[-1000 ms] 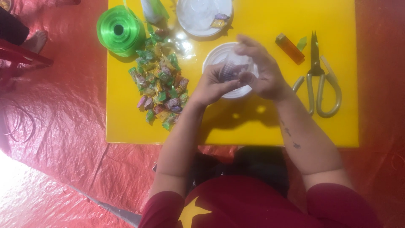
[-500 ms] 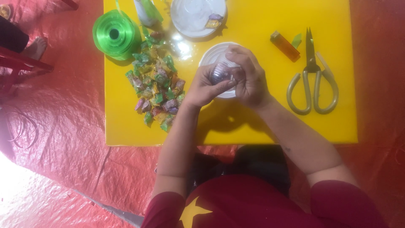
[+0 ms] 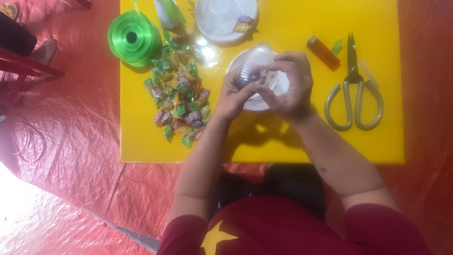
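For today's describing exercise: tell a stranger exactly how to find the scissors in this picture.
Start at the yellow table and look to its right end, right of the person's right hand. The scissors lie flat there, blades pointing away from the person, with two large olive loop handles nearest them. An orange lighter lies just to their left, but only the scissors have loops and dark blades.

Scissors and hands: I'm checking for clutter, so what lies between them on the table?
Head view: only bare yellow table between scissors and right hand.
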